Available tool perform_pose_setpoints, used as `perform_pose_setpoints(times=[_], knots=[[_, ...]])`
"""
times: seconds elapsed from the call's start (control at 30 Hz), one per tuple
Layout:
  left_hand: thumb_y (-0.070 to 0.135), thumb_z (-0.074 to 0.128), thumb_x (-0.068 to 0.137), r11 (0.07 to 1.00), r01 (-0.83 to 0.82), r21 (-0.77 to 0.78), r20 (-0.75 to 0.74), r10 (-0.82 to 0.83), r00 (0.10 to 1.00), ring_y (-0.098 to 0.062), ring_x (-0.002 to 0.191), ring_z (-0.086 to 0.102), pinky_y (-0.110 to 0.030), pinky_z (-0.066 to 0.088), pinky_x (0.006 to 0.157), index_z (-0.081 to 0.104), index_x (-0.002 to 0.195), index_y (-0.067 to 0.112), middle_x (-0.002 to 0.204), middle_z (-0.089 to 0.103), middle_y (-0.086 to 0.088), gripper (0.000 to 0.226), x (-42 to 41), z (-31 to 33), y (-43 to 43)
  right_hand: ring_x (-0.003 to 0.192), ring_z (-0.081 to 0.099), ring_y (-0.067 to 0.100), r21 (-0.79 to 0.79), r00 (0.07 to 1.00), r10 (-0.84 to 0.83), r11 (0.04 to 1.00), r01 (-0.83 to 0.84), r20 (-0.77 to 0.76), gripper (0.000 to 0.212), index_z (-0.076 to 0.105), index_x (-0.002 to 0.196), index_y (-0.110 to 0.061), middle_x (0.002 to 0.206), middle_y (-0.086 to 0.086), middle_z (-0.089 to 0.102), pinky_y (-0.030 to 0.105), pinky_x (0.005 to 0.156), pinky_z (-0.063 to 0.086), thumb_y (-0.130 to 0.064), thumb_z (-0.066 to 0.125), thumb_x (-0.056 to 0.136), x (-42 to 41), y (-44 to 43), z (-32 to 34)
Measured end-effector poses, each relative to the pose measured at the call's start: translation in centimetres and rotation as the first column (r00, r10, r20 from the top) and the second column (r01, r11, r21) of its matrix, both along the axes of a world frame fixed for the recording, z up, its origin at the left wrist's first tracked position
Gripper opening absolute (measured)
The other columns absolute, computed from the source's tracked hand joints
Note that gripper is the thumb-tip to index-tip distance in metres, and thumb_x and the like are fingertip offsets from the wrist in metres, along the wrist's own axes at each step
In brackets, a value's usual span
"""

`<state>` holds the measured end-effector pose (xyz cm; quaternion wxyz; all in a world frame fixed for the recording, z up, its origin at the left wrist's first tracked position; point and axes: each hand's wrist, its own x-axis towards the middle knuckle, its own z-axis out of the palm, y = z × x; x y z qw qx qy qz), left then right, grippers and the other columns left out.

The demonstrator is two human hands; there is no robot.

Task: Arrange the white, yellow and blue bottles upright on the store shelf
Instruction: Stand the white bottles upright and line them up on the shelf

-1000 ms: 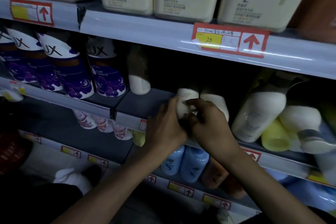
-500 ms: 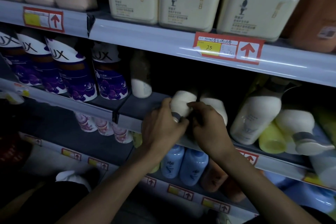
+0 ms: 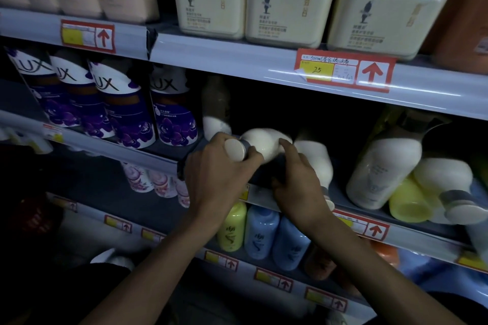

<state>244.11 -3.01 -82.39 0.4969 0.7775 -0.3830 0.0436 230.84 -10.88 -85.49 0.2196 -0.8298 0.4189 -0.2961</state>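
Store shelf, LUX bottles, "25" tag, white bottle gripped

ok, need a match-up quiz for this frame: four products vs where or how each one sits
1. held white bottle
2. far-right yellow bottle
3. centre blue bottles
4. cream tubs

a. top shelf, upright
b. lower shelf, upright
c. middle shelf, lying on its side
d. tipped over, left hand gripping its cap end

Pairs: 1-d, 2-c, 3-b, 4-a
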Motion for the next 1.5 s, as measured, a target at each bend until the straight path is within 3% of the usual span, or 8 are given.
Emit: perform_pose_setpoints(times=[0.23,0.43,0.57,0.67,0.77,0.93,1.2,1.5], knots=[[0.061,0.067,0.074,0.985,0.02,-0.174,0.015,-0.018,1.0,-0.016,0.056,0.054,-0.028,0.032,0.055,0.052,0.066,0.022,0.057,0.056,0.006,0.043,1.1,0.9,0.7,0.119,0.058,0.039,-0.027,0.995,-0.018,0.999,0.021,0.094,0.089,0.036,0.158,-0.016,0.141,0.017,0.048,0.037,0.099,0.048,-0.001,0.076,0.08,2.6,-0.9,-0.4],[0.062,0.073,0.078,0.97,0.084,-0.23,0.002,-0.086,0.996,-0.02,0.061,0.054,-0.037,0.045,0.055,0.048,0.066,0.027,0.058,0.052,0.008,0.045,1.7,0.7,1.0,0.109,0.064,0.03,-0.101,0.987,-0.055,0.992,0.071,0.153,0.072,0.055,0.138,-0.02,0.127,0.009,0.062,0.038,0.089,0.053,-0.02,0.087,0.073,3.9,-1.6,-0.8],[0.063,0.071,0.084,0.932,0.229,-0.281,-0.168,-0.283,0.944,-0.009,0.087,0.071,-0.046,0.06,0.074,0.07,0.094,0.028,0.086,0.073,0.008,0.036,2.0,0.5,1.6,0.104,0.068,0.023,-0.091,0.979,-0.114,0.987,0.131,0.168,0.071,0.059,0.13,-0.032,0.117,0.001,0.07,0.037,0.083,0.056,-0.034,0.09,0.066,4.2,-1.8,-0.4],[0.052,0.065,0.093,0.86,0.336,-0.384,-0.328,-0.467,0.821,-0.014,0.101,0.071,-0.033,0.058,0.085,0.07,0.117,0.028,0.102,0.074,0.002,0.034,2.3,0.3,2.0,0.102,0.071,0.02,-0.026,0.97,-0.099,0.994,0.108,0.223,0.067,0.062,0.126,-0.033,0.111,-0.003,0.074,0.04,0.082,0.059,-0.038,0.09,0.065,4.6,-1.4,0.0],[0.046,0.06,0.092,0.871,0.28,-0.404,-0.449,-0.455,0.769,-0.013,0.107,0.071,-0.03,0.055,0.088,0.073,0.116,0.026,0.11,0.077,0.004,0.034,3.6,-0.5,2.1,0.101,0.073,0.018,0.057,0.959,-0.078,0.996,0.065,0.273,0.067,0.067,0.124,-0.033,0.108,-0.004,0.078,0.042,0.083,0.06,-0.038,0.093,0.062,5.4,-0.6,0.4],[0.033,0.067,0.09,0.885,0.2,-0.42,-0.548,-0.423,0.722,-0.022,0.111,0.072,-0.053,0.056,0.101,0.076,0.111,0.024,0.11,0.078,-0.002,0.025,6.0,-1.1,1.9,0.092,0.072,0.004,0.09,0.951,-0.043,0.996,0.016,0.305,0.069,0.068,0.123,-0.035,0.102,-0.011,0.078,0.029,0.076,0.06,-0.048,0.094,0.06,7.7,0.6,0.4],[0.012,0.07,0.098,0.862,0.219,-0.457,-0.524,-0.46,0.716,-0.008,0.101,0.073,-0.024,0.059,0.078,0.07,0.124,0.021,0.105,0.077,0.005,0.027,8.4,-1.0,1.3,0.091,0.072,-0.001,0.2,0.938,-0.037,0.979,-0.035,0.344,0.061,0.07,0.117,-0.029,0.1,-0.013,0.078,0.022,0.073,0.059,-0.051,0.088,0.064,11.6,0.1,0.6],[0.015,0.077,0.093,0.877,0.15,-0.456,-0.538,-0.407,0.739,-0.014,0.109,0.072,-0.022,0.058,0.078,0.069,0.129,0.019,0.113,0.075,0.001,0.037,9.9,-1.5,0.2,0.091,0.073,0.006,0.213,0.955,-0.043,0.977,-0.021,0.294,0.057,0.068,0.117,-0.028,0.101,-0.009,0.077,0.021,0.068,0.055,-0.054,0.083,0.069,13.8,-0.4,0.5]])
